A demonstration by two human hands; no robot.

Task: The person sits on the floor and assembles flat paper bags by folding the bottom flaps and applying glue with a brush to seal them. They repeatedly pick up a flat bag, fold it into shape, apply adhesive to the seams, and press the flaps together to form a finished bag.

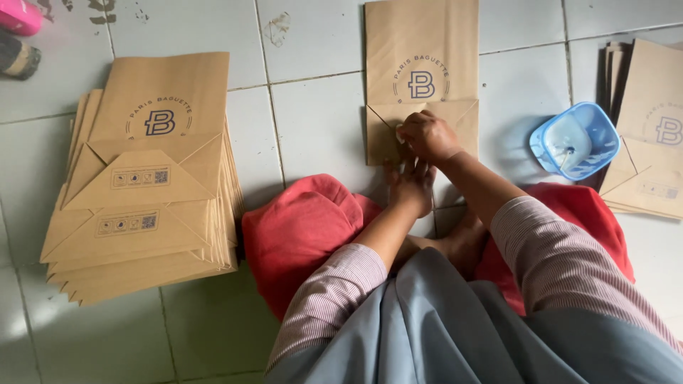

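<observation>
A flat brown paper bag (420, 43) lies on the tiled floor in front of me, its folded bottom end toward me. My right hand (427, 135) rests curled on the bag's bottom fold, fingers pressing on the flap. My left hand (411, 186) lies just below it at the bag's near edge, fingers touching the paper. Both arms wear striped sleeves.
A tall stack of finished brown bags (142, 185) sits to the left. Another stack of bags (651, 135) lies at the right edge, beside a small blue square tub (575, 141) with white paste. Red trouser knees (299, 227) flank my hands. A pink object (20, 16) sits top left.
</observation>
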